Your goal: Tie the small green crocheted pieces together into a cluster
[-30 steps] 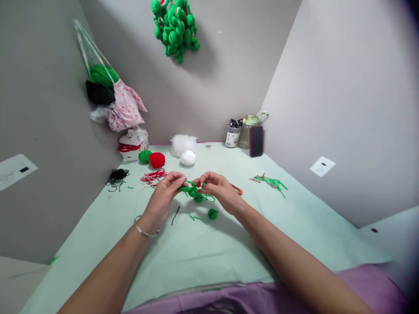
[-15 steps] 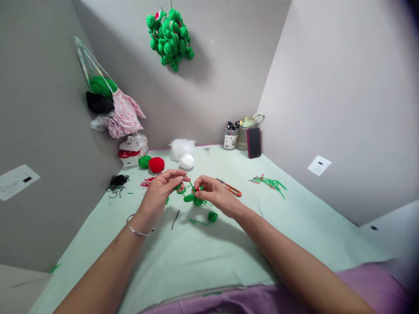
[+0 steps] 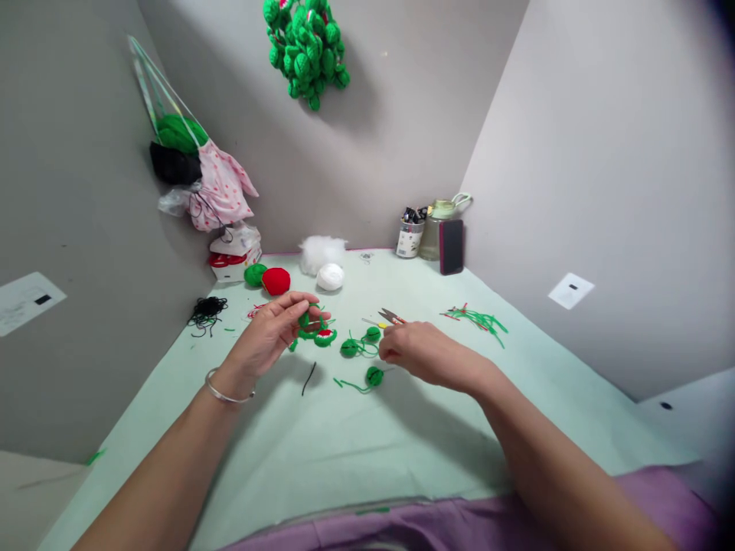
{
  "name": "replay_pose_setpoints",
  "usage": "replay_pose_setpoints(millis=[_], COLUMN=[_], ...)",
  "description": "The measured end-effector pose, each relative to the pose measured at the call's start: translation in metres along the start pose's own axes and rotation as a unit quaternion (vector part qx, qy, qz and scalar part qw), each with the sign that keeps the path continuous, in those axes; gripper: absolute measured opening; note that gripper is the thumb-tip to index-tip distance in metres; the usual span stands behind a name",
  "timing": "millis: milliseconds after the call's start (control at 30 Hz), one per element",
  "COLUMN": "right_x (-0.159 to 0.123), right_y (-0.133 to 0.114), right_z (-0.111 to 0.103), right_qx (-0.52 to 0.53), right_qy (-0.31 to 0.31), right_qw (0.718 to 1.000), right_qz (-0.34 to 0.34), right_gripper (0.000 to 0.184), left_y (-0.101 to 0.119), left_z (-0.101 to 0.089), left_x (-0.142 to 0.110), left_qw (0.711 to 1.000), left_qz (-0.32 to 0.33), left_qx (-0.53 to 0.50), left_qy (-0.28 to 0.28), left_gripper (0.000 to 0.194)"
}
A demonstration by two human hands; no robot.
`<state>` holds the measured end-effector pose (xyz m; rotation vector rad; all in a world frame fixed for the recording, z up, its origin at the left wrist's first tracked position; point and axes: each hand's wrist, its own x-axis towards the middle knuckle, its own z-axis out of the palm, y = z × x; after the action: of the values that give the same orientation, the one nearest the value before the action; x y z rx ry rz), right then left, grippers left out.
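Note:
My left hand pinches a green crocheted piece between thumb and fingers, raised over the table. Under its fingertips is a green crocheted piece with a red and white middle. My right hand is over the handles of a pair of scissors, whose blades point up and left. Its fingers are curled together; what they hold, if anything, is hidden. Just left of it lie small green crocheted balls with yarn tails: one ball, another, and a third ball nearer me.
Red yarn, green yarn, a white ball and white stuffing sit at the back. Black yarn lies left, green yarn scraps right. A phone leans by a bottle. Green crocheted pieces hang above.
My right hand has left the green crocheted piece and moved right to the scissors. My left hand, still holding the piece, has shifted slightly left. The view has tilted down a little.

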<state>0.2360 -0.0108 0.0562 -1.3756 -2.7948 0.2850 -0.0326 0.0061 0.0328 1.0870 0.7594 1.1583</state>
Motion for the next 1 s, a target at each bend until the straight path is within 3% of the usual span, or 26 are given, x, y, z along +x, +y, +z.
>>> replay_pose_setpoints(millis=[133,267,400,600,733,900,1000], right_x=[0.009,0.018,0.019,0.014,0.008,0.006,0.006], right_y=[-0.016,-0.026,-0.024,-0.001,0.016,0.024,0.025], right_z=[0.009,0.019,0.026,0.024,0.016,0.009,0.006], right_qx=[-0.117,-0.166,-0.172,-0.131,-0.090,0.101,0.230], right_qy=[-0.107,-0.117,-0.117,-0.080,-0.004,0.097,0.131], right_qw=[0.987,0.979,0.978,0.987,0.993,0.989,0.964], right_qz=[0.027,0.022,-0.010,0.041,0.077,0.051,0.024], right_gripper=[0.021,0.032,0.029,0.021,0.022,0.022,0.015], left_y=[-0.011,-0.020,-0.024,-0.024,-0.025,-0.025,-0.025], left_z=[-0.002,-0.006,-0.009,-0.010,-0.011,-0.017,-0.018], left_x=[-0.001,-0.002,-0.001,-0.001,-0.002,-0.001,-0.001], left_qw=[1.000,0.999,0.998,0.998,0.998,0.991,0.966], left_qz=[-0.030,-0.049,-0.052,-0.050,-0.055,-0.071,-0.057], left_qx=[-0.003,-0.004,-0.009,-0.011,0.012,0.098,0.248], left_qy=[0.000,-0.011,-0.015,-0.025,-0.035,-0.053,-0.047], left_gripper=[0.017,0.020,0.023,0.023,0.027,0.034,0.033])
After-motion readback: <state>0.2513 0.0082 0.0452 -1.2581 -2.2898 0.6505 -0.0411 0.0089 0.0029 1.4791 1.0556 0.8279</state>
